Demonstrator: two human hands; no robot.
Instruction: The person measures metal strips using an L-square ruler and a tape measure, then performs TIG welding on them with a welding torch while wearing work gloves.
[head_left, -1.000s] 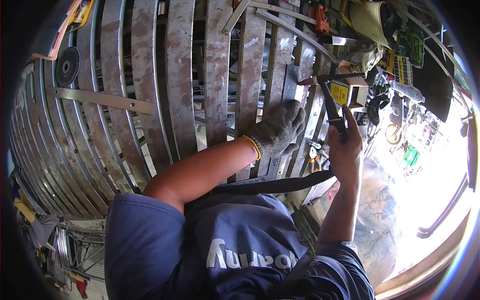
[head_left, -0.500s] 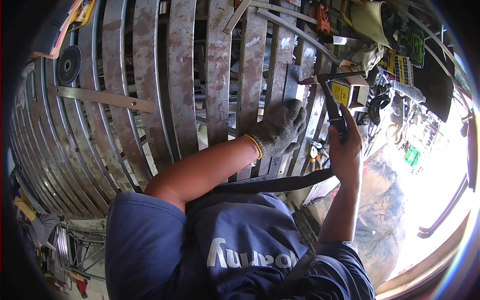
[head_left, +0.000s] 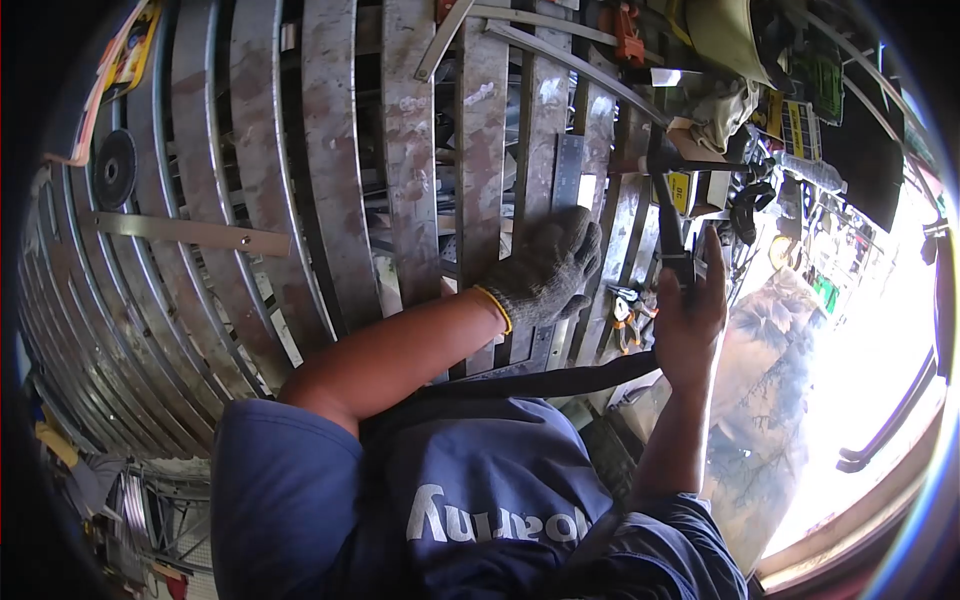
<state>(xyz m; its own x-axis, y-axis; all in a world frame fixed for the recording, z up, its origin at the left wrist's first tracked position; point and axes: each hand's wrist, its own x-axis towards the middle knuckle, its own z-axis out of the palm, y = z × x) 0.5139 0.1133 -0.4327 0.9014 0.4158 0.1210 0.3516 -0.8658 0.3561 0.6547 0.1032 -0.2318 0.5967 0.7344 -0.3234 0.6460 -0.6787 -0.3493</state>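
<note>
My left hand (head_left: 548, 268), in a grey knitted glove with a yellow cuff edge, lies over a dark steel square (head_left: 567, 170) on the slatted metal bench. Its fingers are bunched and bent over the square, with the thumb apart; the fingertips are partly hidden. In my bare right hand (head_left: 690, 325) is a black TIG welding torch (head_left: 668, 215), closed in the palm with the index finger stretched up along the handle. The torch head points left above the slats, beyond the gloved fingers. A black cable sleeve (head_left: 560, 383) runs from the right hand across my waist.
A drilled flat bar (head_left: 190, 233) and a flap disc (head_left: 114, 168) lie on the left slats (head_left: 330, 150). Long metal strips (head_left: 570, 62) and an orange clamp (head_left: 628, 35) are at the back. A yellow-labelled box (head_left: 683, 190) and orange-handled pliers (head_left: 627, 315) sit at right.
The view has shifted, so the bench appears farther left. My right index finger has straightened away from the torch handle. The left hand stays over the square.
</note>
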